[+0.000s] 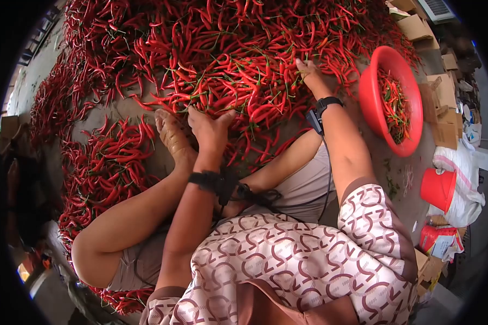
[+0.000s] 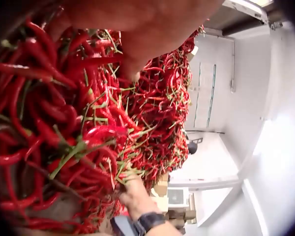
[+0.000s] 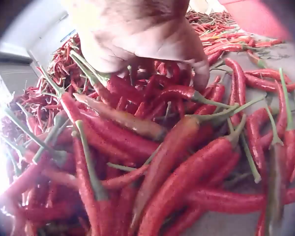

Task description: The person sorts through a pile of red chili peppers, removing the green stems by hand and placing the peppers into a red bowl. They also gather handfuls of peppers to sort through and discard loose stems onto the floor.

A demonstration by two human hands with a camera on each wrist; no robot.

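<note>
A large pile of red chili peppers [image 1: 238, 81], many with green stems, spreads in front of the seated person. The left hand [image 1: 209, 130] is at the pile's near edge, thumb and fingers spread apart. Seen from the left wrist, that hand [image 2: 137, 29] hangs over the peppers [image 2: 54, 113], blurred. Farther right, the right hand [image 1: 310, 76] reaches into the pile's right side. In the right wrist view its palm [image 3: 142, 39] faces down over the chilies [image 3: 177, 157], with the thumb beside them and the other fingertips hidden among them.
A red basin [image 1: 367, 92] with chilies inside stands tilted at right. Beyond it are cardboard boxes [image 1: 444, 108], a small red bucket [image 1: 438, 188] and a white sack [image 1: 461, 200]. Another heap of chilies [image 1: 111, 168] lies left of the bare foot [image 1: 173, 138]. Wrist straps trail black cables [image 1: 265, 200].
</note>
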